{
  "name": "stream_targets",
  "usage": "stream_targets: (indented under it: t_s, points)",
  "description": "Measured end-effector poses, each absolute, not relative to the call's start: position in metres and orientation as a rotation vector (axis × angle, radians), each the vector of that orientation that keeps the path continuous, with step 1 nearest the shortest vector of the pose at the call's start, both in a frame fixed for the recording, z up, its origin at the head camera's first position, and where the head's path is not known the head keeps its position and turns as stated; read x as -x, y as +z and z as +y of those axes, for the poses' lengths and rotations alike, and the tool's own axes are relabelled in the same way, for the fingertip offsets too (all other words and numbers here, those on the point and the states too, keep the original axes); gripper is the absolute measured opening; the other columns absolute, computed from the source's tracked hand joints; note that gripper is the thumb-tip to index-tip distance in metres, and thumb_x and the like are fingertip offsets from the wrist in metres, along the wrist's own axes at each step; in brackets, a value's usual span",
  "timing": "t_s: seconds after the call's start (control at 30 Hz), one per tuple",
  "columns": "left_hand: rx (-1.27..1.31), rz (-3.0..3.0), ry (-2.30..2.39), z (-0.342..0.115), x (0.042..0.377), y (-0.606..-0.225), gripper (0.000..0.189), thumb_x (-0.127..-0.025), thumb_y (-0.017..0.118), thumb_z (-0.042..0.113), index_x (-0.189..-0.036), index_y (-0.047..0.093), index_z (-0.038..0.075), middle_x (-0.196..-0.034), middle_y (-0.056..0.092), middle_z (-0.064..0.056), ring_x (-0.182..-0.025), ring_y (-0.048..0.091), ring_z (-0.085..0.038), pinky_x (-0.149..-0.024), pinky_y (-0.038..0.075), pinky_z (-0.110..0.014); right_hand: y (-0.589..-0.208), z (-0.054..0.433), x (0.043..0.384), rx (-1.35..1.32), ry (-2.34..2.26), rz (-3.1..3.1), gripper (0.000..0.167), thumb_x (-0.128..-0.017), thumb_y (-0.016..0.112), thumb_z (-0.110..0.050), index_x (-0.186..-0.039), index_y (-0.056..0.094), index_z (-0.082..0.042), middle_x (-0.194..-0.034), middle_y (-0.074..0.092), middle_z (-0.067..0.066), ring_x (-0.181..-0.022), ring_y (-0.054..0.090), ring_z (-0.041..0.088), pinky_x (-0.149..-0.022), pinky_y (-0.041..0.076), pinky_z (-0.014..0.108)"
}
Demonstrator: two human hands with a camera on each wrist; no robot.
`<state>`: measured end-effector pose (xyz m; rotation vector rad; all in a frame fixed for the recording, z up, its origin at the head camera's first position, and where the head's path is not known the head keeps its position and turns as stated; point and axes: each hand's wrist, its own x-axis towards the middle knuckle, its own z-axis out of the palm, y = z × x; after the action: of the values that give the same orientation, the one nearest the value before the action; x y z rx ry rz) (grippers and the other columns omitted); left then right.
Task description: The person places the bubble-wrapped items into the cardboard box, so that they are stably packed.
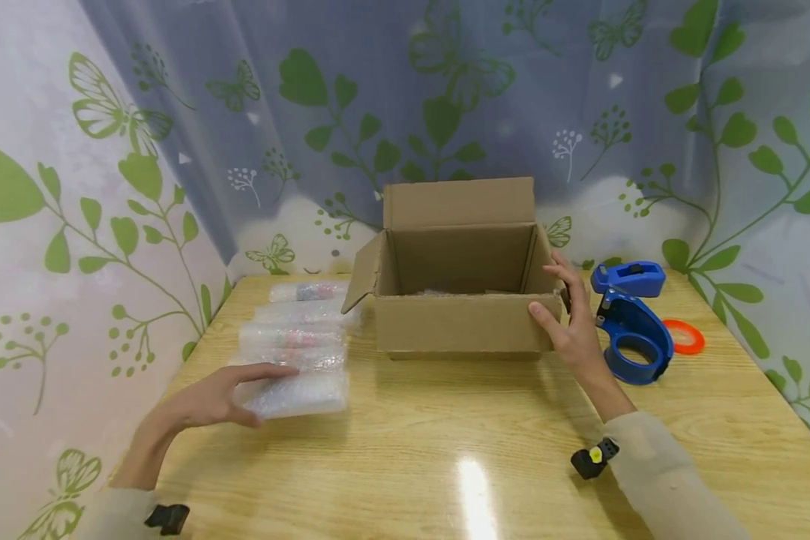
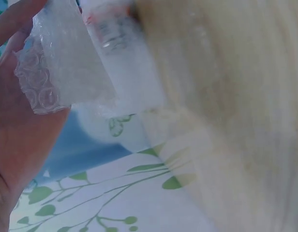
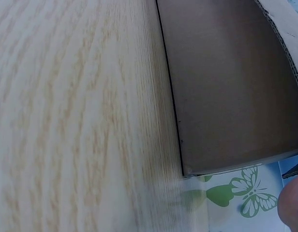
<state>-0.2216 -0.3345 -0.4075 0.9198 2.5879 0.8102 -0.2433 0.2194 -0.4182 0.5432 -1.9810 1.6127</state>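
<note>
My left hand (image 1: 205, 394) grips the left end of the nearest bubble-wrapped roll (image 1: 304, 395), thumb on the near side and fingers over the top. In the left wrist view the wrap's bubbly end (image 2: 42, 84) lies against the palm. Behind it, several more bubble-wrapped rolls (image 1: 293, 335) lie in a row, some showing red through the plastic. An open cardboard box (image 1: 466, 324) stands in the middle with its flaps spread. My right hand (image 1: 574, 330) holds the box's front right corner, thumb on the front flap and fingers round the side flap. Clear wrap shows low inside the box.
Right of the box are a blue tape dispenser (image 1: 628, 278), a larger blue handheld tape dispenser (image 1: 634, 345) and an orange-red tape roll (image 1: 685, 337). The wooden table (image 1: 405, 465) meets a patterned curtain (image 1: 351, 112) at the back and sides.
</note>
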Motion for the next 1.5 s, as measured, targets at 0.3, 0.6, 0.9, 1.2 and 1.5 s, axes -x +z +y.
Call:
stream_targets:
  t_s: [0.3,0.6,0.9,1.2,1.5]
  points:
    - [-0.916,2.663,0.804,-0.336,0.231,-0.381,0.078,-0.083,0.085,0.038,-0.154,0.052,0.033,-0.157,0.051,0.0,-0.145,0.042,-0.042,-0.108,0.04,-0.068,-0.417,0.22,0.243,-0.543,1.603,-1.981,0.055,-0.096,0.061,0.006,-0.148,0.042,0.009,-0.171,0.025,0.008,-0.159,0.015,0.028,-0.126,0.01,0.059]
    - [-0.988,2.627,0.834,-0.326,0.24,-0.354,0.076,-0.086,0.084,0.03,-0.155,0.051,0.03,-0.157,0.051,0.001,-0.146,0.04,-0.037,-0.11,0.039,-0.068,-0.417,0.22,0.241,-0.528,1.605,-1.986,0.055,-0.096,0.062,0.007,-0.148,0.043,0.007,-0.171,0.025,0.007,-0.159,0.016,0.026,-0.127,0.012,0.056]
    - [-0.99,2.621,0.854,-0.313,0.247,-0.328,0.075,-0.089,0.083,0.031,-0.155,0.049,0.034,-0.16,0.046,0.0,-0.149,0.037,-0.038,-0.11,0.037,-0.069,-0.417,0.22,0.242,-0.526,1.602,-1.993,0.056,-0.096,0.062,0.006,-0.149,0.043,0.007,-0.171,0.024,0.011,-0.159,0.015,0.025,-0.127,0.011,0.057]
    - [-1.015,2.666,0.789,-0.297,0.256,-0.306,0.075,-0.086,0.085,0.033,-0.153,0.051,0.037,-0.16,0.047,0.0,-0.149,0.038,-0.037,-0.113,0.033,-0.069,-0.418,0.22,0.241,-0.525,1.589,-1.998,0.056,-0.096,0.062,0.006,-0.149,0.043,0.007,-0.171,0.024,0.013,-0.159,0.015,0.026,-0.127,0.011,0.058]
    - [-1.09,2.71,0.673,-0.271,0.269,-0.282,0.075,-0.087,0.084,0.036,-0.154,0.051,0.036,-0.158,0.049,0.005,-0.148,0.042,-0.033,-0.114,0.037,-0.064,-0.418,0.22,0.242,-0.532,1.568,-1.982,0.056,-0.096,0.062,0.007,-0.148,0.043,0.008,-0.17,0.026,0.01,-0.159,0.016,0.027,-0.127,0.011,0.056]
